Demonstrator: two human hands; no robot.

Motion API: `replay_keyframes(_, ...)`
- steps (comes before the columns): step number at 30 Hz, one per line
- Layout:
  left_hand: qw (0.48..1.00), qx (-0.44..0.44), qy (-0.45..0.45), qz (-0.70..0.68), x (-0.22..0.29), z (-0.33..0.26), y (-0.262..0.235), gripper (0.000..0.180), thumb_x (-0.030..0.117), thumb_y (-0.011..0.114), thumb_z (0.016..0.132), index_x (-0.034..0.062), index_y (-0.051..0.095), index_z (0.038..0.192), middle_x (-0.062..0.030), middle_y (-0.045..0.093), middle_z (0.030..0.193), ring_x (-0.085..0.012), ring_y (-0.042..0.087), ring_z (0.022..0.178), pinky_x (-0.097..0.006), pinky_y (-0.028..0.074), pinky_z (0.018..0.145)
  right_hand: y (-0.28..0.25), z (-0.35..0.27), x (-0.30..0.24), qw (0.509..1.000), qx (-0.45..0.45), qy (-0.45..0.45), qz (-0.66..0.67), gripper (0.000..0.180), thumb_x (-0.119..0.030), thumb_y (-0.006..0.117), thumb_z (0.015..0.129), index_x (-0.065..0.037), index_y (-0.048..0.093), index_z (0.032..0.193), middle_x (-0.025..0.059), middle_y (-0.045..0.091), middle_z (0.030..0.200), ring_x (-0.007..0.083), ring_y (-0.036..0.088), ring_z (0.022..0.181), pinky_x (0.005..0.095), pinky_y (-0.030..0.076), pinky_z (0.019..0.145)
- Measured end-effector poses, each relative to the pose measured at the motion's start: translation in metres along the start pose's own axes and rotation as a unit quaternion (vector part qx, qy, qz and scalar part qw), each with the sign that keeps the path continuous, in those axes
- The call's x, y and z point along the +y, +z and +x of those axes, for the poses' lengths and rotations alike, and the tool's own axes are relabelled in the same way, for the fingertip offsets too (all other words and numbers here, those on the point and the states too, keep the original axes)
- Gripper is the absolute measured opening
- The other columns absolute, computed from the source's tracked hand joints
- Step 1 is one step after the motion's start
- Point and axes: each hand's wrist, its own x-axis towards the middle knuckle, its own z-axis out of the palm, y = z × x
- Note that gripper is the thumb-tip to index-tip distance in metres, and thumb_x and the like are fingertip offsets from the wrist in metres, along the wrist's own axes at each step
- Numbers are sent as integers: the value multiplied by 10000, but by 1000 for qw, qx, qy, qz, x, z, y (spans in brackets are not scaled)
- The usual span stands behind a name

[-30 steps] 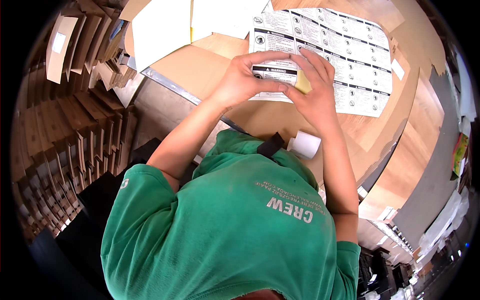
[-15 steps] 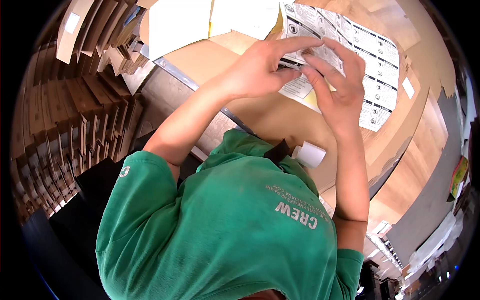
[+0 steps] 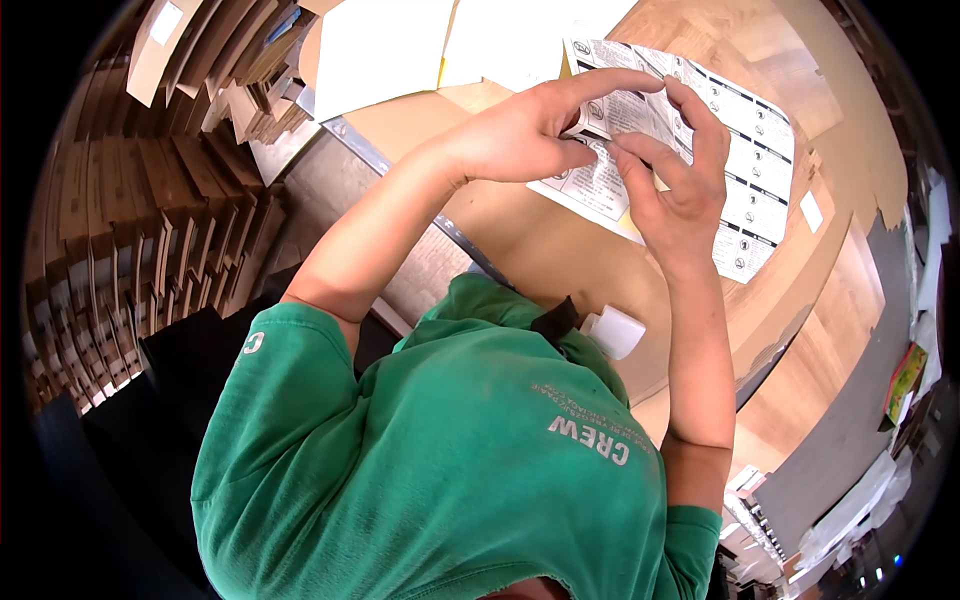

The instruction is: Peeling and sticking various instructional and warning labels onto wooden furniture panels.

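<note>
Up over the brown table [image 3: 560, 260], the person's two hands meet above a big white sheet of labels [image 3: 745, 170]. The sheet lies flat on the table, under the fingers and reaching out past the fingertips on the far side.

The left hand [image 3: 520, 135] comes in from the left. Its pointer finger is stretched out long and straight, and its thumb is tucked under. Between them it pinches a small white label [image 3: 583, 122] by its edge. The label sits right at the tips of those fingers, lifted a little off the sheet.

The right hand [image 3: 675, 195] comes up from below. Its fingers are bent and curled over the top, and its thumb points across to the left thumb. The fingertips of both hands are touching or very close at the small label, so the right hand seems to pinch it too. How much of the label each hand grips is hard to see, since the fingers hide it.

Behind the left hand's wrist lie pale sheets of paper [image 3: 390, 50]. Far to the left of the fingers, stacks of flat brown cardboard [image 3: 120, 230] stand on edge. Near the right elbow sits a small white box [image 3: 615, 332]. The person wears a green shirt [image 3: 430, 470].
</note>
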Motion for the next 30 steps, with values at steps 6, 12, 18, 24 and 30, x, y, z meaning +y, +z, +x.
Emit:
replay_keyframes(6, 984, -77, -144, -68, 2, -5, -12, 470, 9, 599, 835, -9, 480, 1289, -120, 514, 1283, -147, 475, 1157, -282, 389, 977, 4, 0, -7, 999, -30, -2, -22, 133, -51, 724, 696, -100, 702, 819, 78, 542, 1219, 277, 466, 1117, 369, 412, 921)
replay_keyframes(12, 910, -23, -213, -356, 1, 3, -10, 859, 638, 195, 917, -107, 428, 1275, -175, 486, 1296, -237, 464, 1203, -375, 351, 1035, 10, 0, -4, 998, -28, -55, -25, 164, -27, 714, 687, -85, 689, 838, 36, 604, 1126, 266, 488, 1092, 351, 424, 901)
replay_keyframes(18, 893, -7, -217, -393, -2, 3, -11, 865, 683, 223, 889, -45, 398, 1323, -205, 512, 1255, -225, 533, 1102, -339, 433, 960, 15, -6, -2, 994, -32, -102, -33, 194, 1, 687, 655, -83, 600, 807, 15, 608, 1078, 281, 510, 1018, 368, 446, 841)
replay_keyframes(24, 894, 4, -280, -350, -49, 2, -24, 795, 638, 339, 897, -54, 479, 1261, -188, 543, 1222, -202, 560, 1072, -294, 450, 917, 9, -11, -14, 995, -81, -59, 11, 242, 46, 645, 686, -42, 527, 877, 71, 600, 998, 298, 510, 1006, 423, 449, 836)
replay_keyframes(30, 885, 75, -279, -364, -68, -4, -36, 582, 442, 497, 919, -85, 543, 1160, -143, 638, 1065, -183, 618, 963, -289, 493, 851, 14, 1, -9, 996, -87, -12, -17, 226, -1, 641, 771, -33, 586, 988, 101, 607, 1040, 305, 522, 984, 404, 447, 852)
